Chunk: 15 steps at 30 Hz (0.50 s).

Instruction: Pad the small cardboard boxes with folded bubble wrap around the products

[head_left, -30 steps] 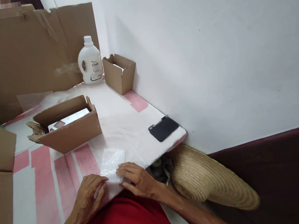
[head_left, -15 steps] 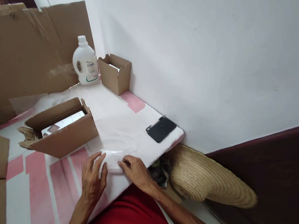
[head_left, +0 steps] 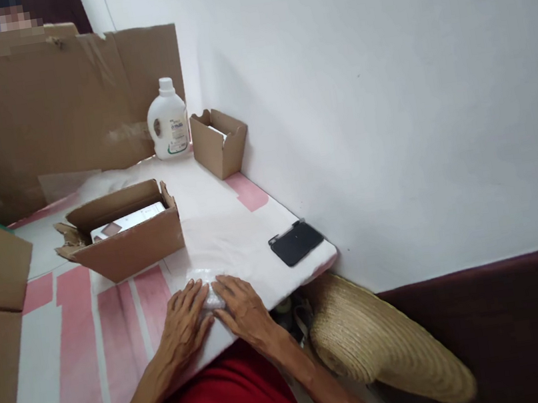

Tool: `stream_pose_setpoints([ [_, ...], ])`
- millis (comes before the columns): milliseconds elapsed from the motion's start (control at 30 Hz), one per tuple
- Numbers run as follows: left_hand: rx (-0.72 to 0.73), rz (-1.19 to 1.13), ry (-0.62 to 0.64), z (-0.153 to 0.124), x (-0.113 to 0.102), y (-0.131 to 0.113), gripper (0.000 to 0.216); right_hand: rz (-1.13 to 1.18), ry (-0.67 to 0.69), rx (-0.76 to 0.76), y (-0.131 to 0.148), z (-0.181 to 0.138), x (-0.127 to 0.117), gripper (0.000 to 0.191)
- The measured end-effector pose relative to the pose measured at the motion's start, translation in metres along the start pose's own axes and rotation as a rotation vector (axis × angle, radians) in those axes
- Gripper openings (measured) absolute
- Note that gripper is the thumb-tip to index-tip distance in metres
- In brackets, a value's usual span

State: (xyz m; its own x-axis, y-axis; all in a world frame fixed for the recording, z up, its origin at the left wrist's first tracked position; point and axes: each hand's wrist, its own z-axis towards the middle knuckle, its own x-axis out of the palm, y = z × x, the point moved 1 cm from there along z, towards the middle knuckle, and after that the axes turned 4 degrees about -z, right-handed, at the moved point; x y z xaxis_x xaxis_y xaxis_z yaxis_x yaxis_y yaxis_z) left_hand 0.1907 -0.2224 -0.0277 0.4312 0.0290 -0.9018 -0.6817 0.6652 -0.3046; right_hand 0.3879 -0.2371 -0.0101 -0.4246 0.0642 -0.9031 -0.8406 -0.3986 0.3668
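Head view: a piece of clear bubble wrap (head_left: 213,299) lies on the worktop (head_left: 244,239) close to its near edge, between the person's two hands and partly hidden under their fingers. The left hand (head_left: 185,318) rests flat over the wrap's left side, palm down, its fingers stretched out and lying close to one another, the thumb below them pointing toward the other thumb. The right hand (head_left: 244,306) covers the right side in much the same way, fingers extended and slightly fanned, thumb at the lower part of the wrap. Neither hand is curled into a grip; whether anything is wrapped inside cannot be told. A strip of the wrap shows in the gap between the hands, and its far end shows beyond the fingertips.

Past the left hand stands an open carton (head_left: 137,251) with a white box (head_left: 137,216) inside, near the wrap but apart from it. To the right of the right hand, well apart, a flat black object (head_left: 298,243) lies by the worktop's corner, with a straw hat (head_left: 381,340) below that edge.
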Motion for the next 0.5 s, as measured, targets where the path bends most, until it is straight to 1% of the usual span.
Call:
stream_pose_setpoints([
  [67,0.009,-0.039,-0.003,0.005,-0.006,0.003,0.051,-0.039,-0.026,-0.062,-0.007,0.0,0.003,0.045],
  [167,0.039,-0.033,-0.016,0.015,-0.013,0.003,0.04,-0.119,-0.099,-0.189,-0.013,0.004,0.003,0.032],
  [233,0.064,-0.025,-0.035,0.023,-0.02,0.0,0.034,-0.131,-0.143,-0.221,-0.013,0.009,-0.006,0.023],
  [300,0.091,-0.021,-0.063,0.032,-0.033,-0.005,0.031,-0.096,-0.17,-0.214,-0.01,0.017,-0.027,0.017],
  [367,0.114,-0.034,-0.108,0.043,-0.059,-0.012,0.029,-0.03,-0.194,-0.221,0.0,0.029,-0.061,0.016],
  [400,0.125,-0.039,-0.141,0.048,-0.077,-0.015,0.029,0.006,-0.207,-0.243,0.007,0.038,-0.081,0.017],
  [500,0.173,-0.005,-0.304,0.069,-0.149,-0.018,0.03,0.05,-0.321,-0.372,0.033,0.074,-0.142,0.022],
])
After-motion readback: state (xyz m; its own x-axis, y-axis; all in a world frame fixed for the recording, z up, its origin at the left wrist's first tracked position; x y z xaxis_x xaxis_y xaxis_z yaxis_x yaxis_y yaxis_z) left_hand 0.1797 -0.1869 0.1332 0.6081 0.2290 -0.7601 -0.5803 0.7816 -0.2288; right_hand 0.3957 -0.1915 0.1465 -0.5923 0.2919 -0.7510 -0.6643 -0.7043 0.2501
